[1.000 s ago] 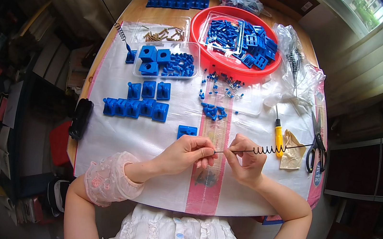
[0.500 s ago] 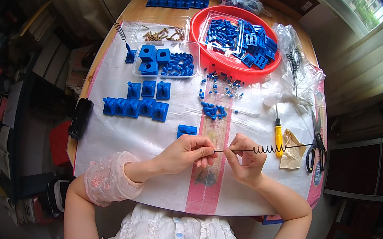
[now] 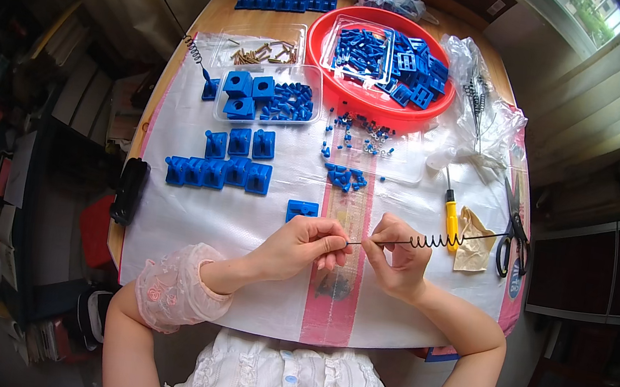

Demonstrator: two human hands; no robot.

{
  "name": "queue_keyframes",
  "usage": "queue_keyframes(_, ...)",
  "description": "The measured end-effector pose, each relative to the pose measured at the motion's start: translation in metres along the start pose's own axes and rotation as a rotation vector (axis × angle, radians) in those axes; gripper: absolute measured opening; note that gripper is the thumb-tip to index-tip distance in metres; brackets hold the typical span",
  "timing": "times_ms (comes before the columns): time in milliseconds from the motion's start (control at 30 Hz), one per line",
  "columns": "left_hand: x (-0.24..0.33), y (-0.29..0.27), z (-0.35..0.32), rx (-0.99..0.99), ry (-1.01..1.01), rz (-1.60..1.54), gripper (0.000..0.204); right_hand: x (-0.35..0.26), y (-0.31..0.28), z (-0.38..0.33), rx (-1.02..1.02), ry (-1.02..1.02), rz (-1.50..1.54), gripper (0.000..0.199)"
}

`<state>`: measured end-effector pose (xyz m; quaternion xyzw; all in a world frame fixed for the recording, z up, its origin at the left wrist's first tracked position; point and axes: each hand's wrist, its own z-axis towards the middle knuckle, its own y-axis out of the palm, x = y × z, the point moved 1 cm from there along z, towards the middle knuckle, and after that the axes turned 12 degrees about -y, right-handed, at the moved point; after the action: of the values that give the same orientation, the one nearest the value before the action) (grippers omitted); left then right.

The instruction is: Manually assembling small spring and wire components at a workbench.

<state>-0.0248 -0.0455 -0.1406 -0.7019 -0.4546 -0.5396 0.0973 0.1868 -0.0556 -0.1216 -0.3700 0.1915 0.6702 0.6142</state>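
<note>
Between thumb and forefinger, my right hand (image 3: 401,262) pinches a black spring wire (image 3: 435,243), straight at both ends with a coil in its middle. The wire runs to the right, close to the scissors. At its left end my left hand (image 3: 311,244) is closed in a pinch on a small blue piece (image 3: 348,243); the fingers hide most of it. A square blue base (image 3: 302,211) lies just beyond my left hand. Several small blue pegs (image 3: 346,178) are scattered farther back on the white sheet.
Blue bases (image 3: 236,172) stand in rows at left, before a clear tub (image 3: 276,120). A red basin (image 3: 428,117) holds blue parts. Rightward lie a yellow screwdriver (image 3: 451,214), scissors (image 3: 521,241) and plastic bags (image 3: 485,150). A black case (image 3: 131,191) sits at the left edge.
</note>
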Motion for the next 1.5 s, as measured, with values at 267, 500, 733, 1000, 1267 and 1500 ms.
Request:
queue_keyframes(267, 0.000, 0.001, 0.001, 0.000, 0.008, -0.007, 0.020, 0.001, -0.001, 0.000, 0.004, 0.010, -0.008, 0.016)
queue_keyframes(500, 0.002, 0.001, 0.000, -0.011, 0.002, -0.005, 0.021, -0.001, 0.000, 0.001, 0.000, 0.004, 0.005, 0.015)
queue_keyframes(733, -0.002, 0.000, 0.001, -0.009, 0.015, -0.002, 0.020, 0.001, 0.000, 0.000, 0.003, 0.012, -0.004, 0.017)
queue_keyframes(1000, -0.001, 0.001, 0.001, -0.011, 0.011, 0.000, 0.020, 0.000, -0.002, 0.000, -0.007, 0.011, -0.010, 0.017)
queue_keyframes(1267, 0.010, 0.012, -0.007, 0.069, -0.026, 0.070, 0.021, -0.005, -0.012, 0.001, 0.026, 0.135, 0.061, 0.011)
queue_keyframes(1500, 0.070, 0.026, -0.060, 0.289, 0.268, 0.817, 0.014, 0.002, -0.022, 0.003, 0.098, 0.179, 0.190, 0.008)
